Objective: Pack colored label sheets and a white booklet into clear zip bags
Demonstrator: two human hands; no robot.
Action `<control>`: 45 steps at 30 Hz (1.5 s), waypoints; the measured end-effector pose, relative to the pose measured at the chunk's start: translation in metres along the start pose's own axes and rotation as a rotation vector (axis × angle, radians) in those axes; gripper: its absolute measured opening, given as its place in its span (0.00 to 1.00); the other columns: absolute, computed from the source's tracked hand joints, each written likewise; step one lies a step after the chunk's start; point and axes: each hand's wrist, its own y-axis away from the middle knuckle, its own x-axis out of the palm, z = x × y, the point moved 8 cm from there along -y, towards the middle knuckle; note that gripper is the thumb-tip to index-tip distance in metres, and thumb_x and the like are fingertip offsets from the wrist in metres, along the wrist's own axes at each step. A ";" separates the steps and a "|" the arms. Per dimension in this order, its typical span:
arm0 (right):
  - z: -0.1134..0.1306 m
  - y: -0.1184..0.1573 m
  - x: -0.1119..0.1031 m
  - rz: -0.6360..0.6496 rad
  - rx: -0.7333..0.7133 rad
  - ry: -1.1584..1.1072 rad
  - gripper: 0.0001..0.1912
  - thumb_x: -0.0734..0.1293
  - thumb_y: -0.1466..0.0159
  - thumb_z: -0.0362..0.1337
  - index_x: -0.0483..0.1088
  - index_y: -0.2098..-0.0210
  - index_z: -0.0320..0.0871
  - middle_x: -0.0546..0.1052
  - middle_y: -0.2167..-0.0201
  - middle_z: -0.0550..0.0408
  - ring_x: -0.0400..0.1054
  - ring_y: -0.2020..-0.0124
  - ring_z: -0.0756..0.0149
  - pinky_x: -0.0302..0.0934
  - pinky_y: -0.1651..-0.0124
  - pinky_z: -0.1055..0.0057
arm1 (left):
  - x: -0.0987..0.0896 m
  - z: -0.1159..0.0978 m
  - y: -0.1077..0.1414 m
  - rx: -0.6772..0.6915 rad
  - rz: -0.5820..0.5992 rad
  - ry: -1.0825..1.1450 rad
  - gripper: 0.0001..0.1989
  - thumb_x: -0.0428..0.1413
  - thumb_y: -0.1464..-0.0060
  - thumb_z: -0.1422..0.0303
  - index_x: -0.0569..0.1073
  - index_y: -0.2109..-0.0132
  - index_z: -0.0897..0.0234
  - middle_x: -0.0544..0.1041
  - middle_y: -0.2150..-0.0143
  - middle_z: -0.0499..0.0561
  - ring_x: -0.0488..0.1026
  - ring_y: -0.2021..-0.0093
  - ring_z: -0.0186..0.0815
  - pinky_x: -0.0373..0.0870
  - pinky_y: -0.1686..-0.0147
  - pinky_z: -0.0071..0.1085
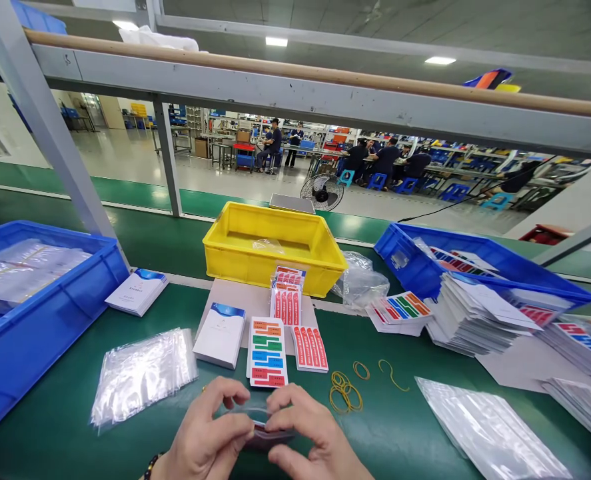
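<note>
Between my hands, low in the middle, is a small clear plastic bag point(270, 437) with its mouth bowed apart; a dark edge shows inside, its kind unclear. My left hand point(208, 427) pinches the bag's left side between thumb and fingers. On the other side my right hand point(310, 427) has its fingers curled on the bag's rim, the thumb lower down. Just beyond lie a stack of multicoloured label sheets point(268, 353), a stack of red label sheets point(311, 348) and a stack of white booklets point(220, 333). Flat clear bags point(142, 377) are piled to the left.
A yellow bin point(275, 260) stands at the back, with more red labels point(286, 303) before it. Blue bins point(50, 320) flank the bench; booklet stacks point(475, 313) crowd the right one. Rubber bands point(345, 392) and more clear bags point(490, 427) lie right. A metal frame crosses above.
</note>
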 end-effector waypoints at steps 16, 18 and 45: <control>0.022 -0.002 -0.006 -0.132 -0.246 0.313 0.07 0.58 0.40 0.25 0.63 0.70 0.43 0.68 0.77 0.56 0.61 0.74 0.67 0.55 0.72 0.70 | 0.001 -0.004 -0.005 -0.023 0.112 -0.054 0.09 0.46 0.45 0.79 0.66 0.69 0.63 0.70 0.75 0.49 0.67 0.73 0.32 0.66 0.73 0.26; 0.023 -0.003 -0.002 -0.117 -0.270 0.320 0.07 0.59 0.40 0.26 0.63 0.71 0.43 0.68 0.77 0.56 0.61 0.74 0.68 0.55 0.71 0.71 | 0.003 -0.005 -0.007 -0.016 0.112 -0.047 0.09 0.46 0.45 0.79 0.65 0.70 0.63 0.70 0.75 0.49 0.66 0.74 0.32 0.66 0.74 0.26; -0.180 -0.067 -0.140 -0.495 0.633 -0.083 0.12 0.66 0.41 0.42 0.69 0.69 0.37 0.70 0.80 0.59 0.63 0.79 0.71 0.59 0.74 0.74 | -0.005 0.058 0.036 -0.202 -0.178 -0.037 0.09 0.55 0.46 0.64 0.72 0.58 0.58 0.77 0.63 0.51 0.75 0.67 0.34 0.74 0.66 0.23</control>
